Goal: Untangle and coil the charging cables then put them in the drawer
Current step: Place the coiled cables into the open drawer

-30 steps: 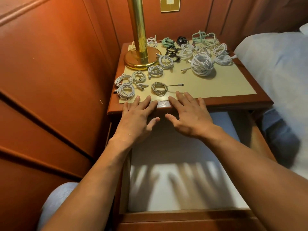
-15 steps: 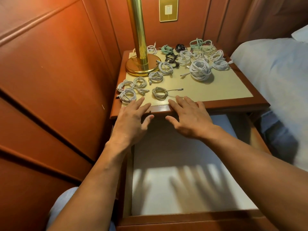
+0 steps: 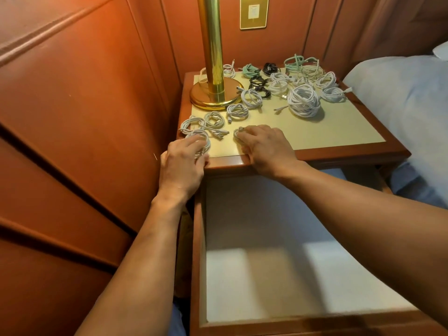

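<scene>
The drawer (image 3: 196,263) stood pulled out below the nightstand (image 3: 339,134), its pale lining lit in patches and crossed by the shadows of both arms; all the cables lay above it on the nightstand's top; the left hand (image 3: 181,163) reached over the front left corner, its fingers curled round a white coil (image 3: 203,143) there, gripping it against the surface; the right hand (image 3: 266,146) lay just beside it, fingers bent down and closed over a small grey coil (image 3: 238,132), most of which it hid; more white coils (image 3: 214,118) sat behind the hands, near the brass lamp base (image 3: 213,97); further back lay a large white bundle (image 3: 304,100), black coils (image 3: 259,83) and green coils (image 3: 251,70), packed close together; a bed (image 3: 400,93) stood just right of the nightstand.
</scene>
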`<state>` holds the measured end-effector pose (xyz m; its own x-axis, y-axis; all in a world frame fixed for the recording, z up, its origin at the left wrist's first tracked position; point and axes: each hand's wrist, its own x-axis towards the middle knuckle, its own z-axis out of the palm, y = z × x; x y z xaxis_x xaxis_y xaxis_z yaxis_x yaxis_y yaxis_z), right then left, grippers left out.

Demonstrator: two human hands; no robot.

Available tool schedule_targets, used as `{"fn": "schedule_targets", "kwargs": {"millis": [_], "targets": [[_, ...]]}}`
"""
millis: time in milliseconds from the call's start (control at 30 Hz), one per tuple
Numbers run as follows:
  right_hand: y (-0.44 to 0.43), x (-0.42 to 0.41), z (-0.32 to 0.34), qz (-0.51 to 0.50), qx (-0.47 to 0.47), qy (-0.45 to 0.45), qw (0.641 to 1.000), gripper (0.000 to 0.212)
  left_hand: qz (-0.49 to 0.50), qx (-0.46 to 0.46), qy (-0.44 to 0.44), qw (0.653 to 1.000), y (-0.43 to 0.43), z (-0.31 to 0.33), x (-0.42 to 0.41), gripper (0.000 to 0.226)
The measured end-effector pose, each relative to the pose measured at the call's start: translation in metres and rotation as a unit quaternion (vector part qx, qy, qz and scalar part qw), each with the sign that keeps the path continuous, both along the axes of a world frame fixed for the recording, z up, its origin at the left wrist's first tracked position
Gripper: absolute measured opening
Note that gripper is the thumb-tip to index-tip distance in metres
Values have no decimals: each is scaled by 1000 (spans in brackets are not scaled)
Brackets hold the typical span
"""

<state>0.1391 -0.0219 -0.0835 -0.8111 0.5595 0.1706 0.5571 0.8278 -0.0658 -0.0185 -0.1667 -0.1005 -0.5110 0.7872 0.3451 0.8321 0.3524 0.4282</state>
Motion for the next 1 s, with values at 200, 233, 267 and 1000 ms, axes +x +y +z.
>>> {"fn": "schedule_targets", "kwargs": {"millis": [200,233,267,1000], "targets": [[-5,2,-6,-30,2,48,998,36,12,-39,23,999,4,6,3,35],[-7,5,-5,-32,3,52,998,34,14,-42,26,999,4,7,4,34],[-10,9,-5,-30,3,55,998,33,16,-42,27,999,3,7,6,33],[-117,153,-63,64,-18,113,991,16,-107,-135,78,982,-105,-4,135,35]]}}
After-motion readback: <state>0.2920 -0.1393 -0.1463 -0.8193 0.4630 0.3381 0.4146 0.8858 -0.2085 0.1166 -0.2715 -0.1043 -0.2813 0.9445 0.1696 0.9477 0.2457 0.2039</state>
